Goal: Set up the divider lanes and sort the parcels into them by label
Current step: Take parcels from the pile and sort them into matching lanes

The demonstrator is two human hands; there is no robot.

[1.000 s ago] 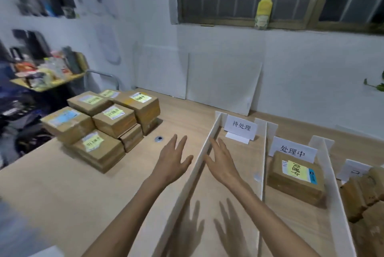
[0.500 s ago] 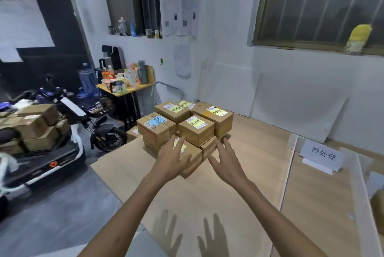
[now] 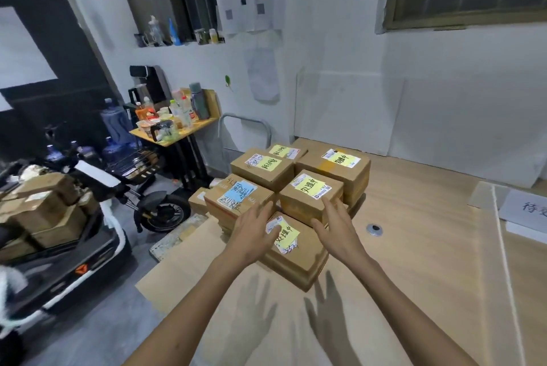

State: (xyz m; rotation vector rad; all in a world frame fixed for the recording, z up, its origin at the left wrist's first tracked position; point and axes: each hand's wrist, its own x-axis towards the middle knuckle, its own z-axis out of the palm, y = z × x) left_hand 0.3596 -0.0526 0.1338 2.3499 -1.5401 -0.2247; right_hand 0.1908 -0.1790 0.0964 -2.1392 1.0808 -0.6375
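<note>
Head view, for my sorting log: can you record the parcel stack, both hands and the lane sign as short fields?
stack: brown parcels piled at the left end of the table
nearest parcel: yellow label, at the front, lowest
blue-label parcel: left side of stack
left hand: open, fingers over nearest parcel's label
right hand: open, over its right side
contact: cannot tell
lane sign: white, far right, cut off

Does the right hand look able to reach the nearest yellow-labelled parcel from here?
Probably yes: the right hand is open by the right edge of the nearest parcel, and nothing visible lies between them.
</note>
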